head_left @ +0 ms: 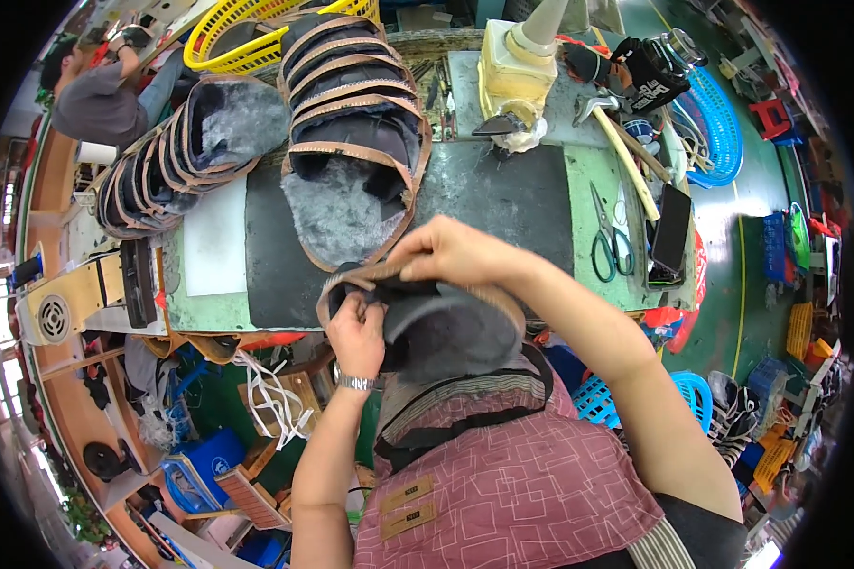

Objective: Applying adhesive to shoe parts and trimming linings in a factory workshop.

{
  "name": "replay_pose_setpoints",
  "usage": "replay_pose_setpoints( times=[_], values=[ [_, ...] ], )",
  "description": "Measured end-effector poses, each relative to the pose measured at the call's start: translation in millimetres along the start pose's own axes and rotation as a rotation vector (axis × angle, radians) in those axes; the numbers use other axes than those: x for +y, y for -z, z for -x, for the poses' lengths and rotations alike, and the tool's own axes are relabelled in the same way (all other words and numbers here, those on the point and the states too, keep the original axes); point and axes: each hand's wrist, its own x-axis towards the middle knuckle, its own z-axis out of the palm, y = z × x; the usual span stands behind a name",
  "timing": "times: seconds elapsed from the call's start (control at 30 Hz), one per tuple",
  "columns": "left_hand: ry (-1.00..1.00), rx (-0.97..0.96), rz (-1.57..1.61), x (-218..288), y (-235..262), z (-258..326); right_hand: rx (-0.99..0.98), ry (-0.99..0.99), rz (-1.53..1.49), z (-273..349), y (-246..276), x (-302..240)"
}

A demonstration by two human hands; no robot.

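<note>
A fur-lined slipper point(460, 337) with dark grey lining and a brown edge is held over my lap, at the near side of the bench. My left hand point(356, 337), wearing a metal watch, is closed on its left end with the fingertips inside the opening. Along the far edge, my right hand point(455, 251) pinches the brown rim between thumb and fingers. Just beyond my hands, a row of nested slippers point(337, 213) with grey fleece lies on a black mat point(498, 199). A second nested row point(242, 119) lies to its left.
Scissors point(609, 242), a hammer point(626, 161) and a black phone point(672, 228) lie at the bench's right. A pale yellow machine post point(517, 71) stands at the back. A yellow basket point(228, 43) is behind the slippers; another person point(100, 104) sits far left.
</note>
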Motion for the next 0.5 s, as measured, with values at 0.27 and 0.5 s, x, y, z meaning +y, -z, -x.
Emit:
replay_pose_setpoints(
  times=[0.27,0.5],
  values=[
    [-0.155,-0.084,-0.38,-21,-47,-34,0.393,0.317,1.054,33,1,55],
    [-0.873,0.041,-0.707,45,-47,-38,0.542,0.174,1.227,70,-49,89]
  ],
)
